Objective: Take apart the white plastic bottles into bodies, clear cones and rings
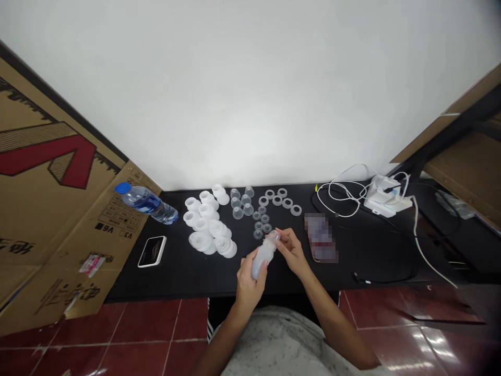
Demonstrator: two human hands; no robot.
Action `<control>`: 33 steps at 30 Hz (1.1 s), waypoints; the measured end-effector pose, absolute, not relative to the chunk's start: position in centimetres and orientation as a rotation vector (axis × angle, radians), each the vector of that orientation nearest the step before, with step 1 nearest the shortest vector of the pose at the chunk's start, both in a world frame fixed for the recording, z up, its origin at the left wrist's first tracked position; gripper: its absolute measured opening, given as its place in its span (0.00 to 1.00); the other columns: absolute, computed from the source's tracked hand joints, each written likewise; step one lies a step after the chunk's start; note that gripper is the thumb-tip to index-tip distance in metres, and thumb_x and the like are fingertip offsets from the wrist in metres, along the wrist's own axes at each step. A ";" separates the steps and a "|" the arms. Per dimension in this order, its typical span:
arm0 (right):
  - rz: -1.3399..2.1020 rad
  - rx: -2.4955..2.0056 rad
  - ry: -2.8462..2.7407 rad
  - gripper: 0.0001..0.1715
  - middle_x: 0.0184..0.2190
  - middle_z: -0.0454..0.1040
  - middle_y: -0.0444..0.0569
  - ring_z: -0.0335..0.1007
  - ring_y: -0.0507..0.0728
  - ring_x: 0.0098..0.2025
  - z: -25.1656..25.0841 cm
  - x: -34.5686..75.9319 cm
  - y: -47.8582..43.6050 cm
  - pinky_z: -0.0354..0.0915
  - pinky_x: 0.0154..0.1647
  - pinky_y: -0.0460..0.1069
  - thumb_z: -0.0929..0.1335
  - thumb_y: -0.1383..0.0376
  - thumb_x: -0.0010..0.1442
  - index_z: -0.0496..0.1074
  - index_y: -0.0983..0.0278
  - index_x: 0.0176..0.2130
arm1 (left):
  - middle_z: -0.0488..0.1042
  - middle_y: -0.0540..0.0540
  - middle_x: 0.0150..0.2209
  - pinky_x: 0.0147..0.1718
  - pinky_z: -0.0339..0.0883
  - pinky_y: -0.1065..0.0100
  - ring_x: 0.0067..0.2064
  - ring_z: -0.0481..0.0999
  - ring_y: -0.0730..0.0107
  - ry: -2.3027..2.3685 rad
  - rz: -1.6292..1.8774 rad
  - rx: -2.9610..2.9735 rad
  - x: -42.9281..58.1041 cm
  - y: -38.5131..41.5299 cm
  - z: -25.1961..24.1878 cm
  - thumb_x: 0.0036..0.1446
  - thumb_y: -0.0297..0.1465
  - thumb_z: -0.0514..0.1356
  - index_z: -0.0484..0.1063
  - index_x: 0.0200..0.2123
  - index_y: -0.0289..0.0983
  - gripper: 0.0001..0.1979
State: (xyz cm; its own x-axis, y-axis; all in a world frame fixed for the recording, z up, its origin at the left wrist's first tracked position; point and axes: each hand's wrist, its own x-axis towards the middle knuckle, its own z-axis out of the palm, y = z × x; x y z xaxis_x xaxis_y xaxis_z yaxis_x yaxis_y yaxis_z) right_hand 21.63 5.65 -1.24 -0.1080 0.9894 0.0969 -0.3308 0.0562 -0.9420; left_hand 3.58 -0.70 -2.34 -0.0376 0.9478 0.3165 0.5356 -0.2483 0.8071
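My left hand [247, 284] is wrapped around a small translucent white baby bottle [260, 263], held tilted above the black table with its top toward the upper right. My right hand [291, 251] pinches the clear domed cap [274, 236] at the bottle's top; whether the cap is fully seated I cannot tell. Just beyond the hands lie several small clear teats [258, 225]. Further back are several clear domed caps [247, 199] and several translucent rings [287, 203]. To the left, several white bottles [209, 211] stand in a cluster, some with tops fitted.
On the black table [176, 279], a water bottle [146, 201] and a white-framed device [152, 251] lie at left beside a cardboard box [78, 209]. A phone [321, 237] lies right of my hands. White cables [344, 184] and a power strip [381, 196] sit further right. A wall closes the back.
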 end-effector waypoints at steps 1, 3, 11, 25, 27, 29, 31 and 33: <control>1.379 -0.842 -1.073 0.21 0.49 0.85 0.50 0.84 0.62 0.52 -1.2 21.6 5.6 0.76 0.57 0.58 0.78 0.48 0.67 0.73 0.55 0.51 | 0.85 0.37 0.52 0.53 0.80 0.55 0.51 0.86 0.53 1.560 1.219 1.792 3.6 -0.7 -2.3 0.75 0.38 0.59 0.76 0.61 0.39 0.18; 1.378 -0.835 -1.059 0.22 0.48 0.85 0.50 0.84 0.62 0.51 -1.1 21.5 5.6 0.76 0.56 0.58 0.79 0.49 0.65 0.74 0.55 0.50 | 0.85 0.37 0.52 0.51 0.81 0.56 0.50 0.86 0.54 1.564 1.223 1.780 3.6 -0.6 -2.3 0.74 0.39 0.60 0.76 0.61 0.39 0.18; 1.347 -0.879 -1.045 0.23 0.40 0.84 0.46 0.82 0.60 0.43 -1.0 21.1 5.8 0.78 0.50 0.55 0.81 0.47 0.62 0.72 0.56 0.41 | 0.85 0.36 0.53 0.51 0.81 0.54 0.50 0.86 0.52 1.589 1.303 1.818 3.8 -0.6 -2.4 0.73 0.38 0.62 0.77 0.60 0.38 0.18; 1.473 -0.820 -1.000 0.27 0.46 0.86 0.52 0.84 0.65 0.51 -0.5 21.9 5.4 0.78 0.54 0.59 0.81 0.50 0.61 0.76 0.56 0.54 | 0.84 0.37 0.56 0.53 0.78 0.52 0.53 0.85 0.51 1.590 1.306 1.849 3.9 -0.4 -2.7 0.71 0.41 0.65 0.76 0.63 0.41 0.21; 1.430 -0.857 -0.999 0.25 0.44 0.85 0.51 0.84 0.64 0.47 -0.8 21.8 5.4 0.78 0.51 0.58 0.83 0.51 0.58 0.77 0.56 0.49 | 0.84 0.37 0.55 0.53 0.76 0.50 0.52 0.85 0.51 1.574 1.336 1.904 4.0 -0.5 -2.9 0.71 0.39 0.65 0.76 0.62 0.40 0.20; 1.390 -0.881 -0.990 0.24 0.42 0.85 0.50 0.83 0.63 0.44 -1.0 21.8 5.4 0.78 0.48 0.57 0.84 0.52 0.56 0.77 0.56 0.46 | 0.85 0.38 0.53 0.54 0.75 0.49 0.52 0.85 0.50 1.566 1.363 1.937 4.1 -0.5 -2.9 0.71 0.38 0.66 0.76 0.61 0.40 0.19; 1.365 -0.901 -0.994 0.26 0.42 0.85 0.49 0.82 0.63 0.44 -1.2 21.9 5.3 0.78 0.48 0.57 0.85 0.51 0.55 0.77 0.55 0.46 | 0.85 0.39 0.51 0.54 0.74 0.49 0.51 0.85 0.51 1.582 1.354 1.934 4.3 -0.4 -2.7 0.70 0.39 0.68 0.76 0.60 0.41 0.19; 1.347 -0.922 -1.028 0.28 0.43 0.85 0.51 0.82 0.64 0.44 -1.3 22.1 5.3 0.78 0.48 0.58 0.85 0.49 0.53 0.78 0.55 0.46 | 0.85 0.39 0.50 0.54 0.74 0.49 0.51 0.84 0.50 1.614 1.312 1.924 4.5 -0.3 -2.3 0.67 0.40 0.70 0.77 0.59 0.42 0.21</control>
State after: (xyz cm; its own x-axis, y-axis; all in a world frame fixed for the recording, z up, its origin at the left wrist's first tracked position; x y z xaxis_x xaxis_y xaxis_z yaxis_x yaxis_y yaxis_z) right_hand 22.14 5.27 -1.31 -0.0418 0.9980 0.0483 -0.3101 0.0330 -0.9501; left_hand 4.47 -0.28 -2.34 -0.0524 0.8957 0.4415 0.6151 -0.3193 0.7209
